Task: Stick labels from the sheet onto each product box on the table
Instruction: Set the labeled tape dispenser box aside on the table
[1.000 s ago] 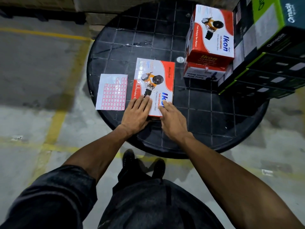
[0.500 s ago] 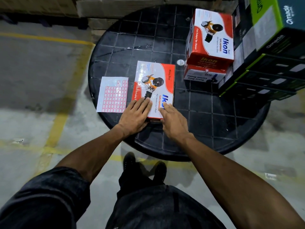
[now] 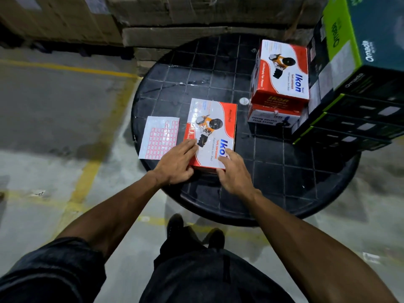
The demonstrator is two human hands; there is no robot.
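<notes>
Fingers (image 3: 188,147) of both my hands lie straight and flat on the Ikon tape dispenser box (image 3: 213,130), the label sheet (image 3: 160,138) just left, nearer my left hand (image 3: 175,165).

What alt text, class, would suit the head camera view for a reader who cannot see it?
A person's left hand and right hand rest, fingers straight, on a flat red and white box on a round black table. A label sheet lies left of it; more boxes are stacked at right.
</notes>
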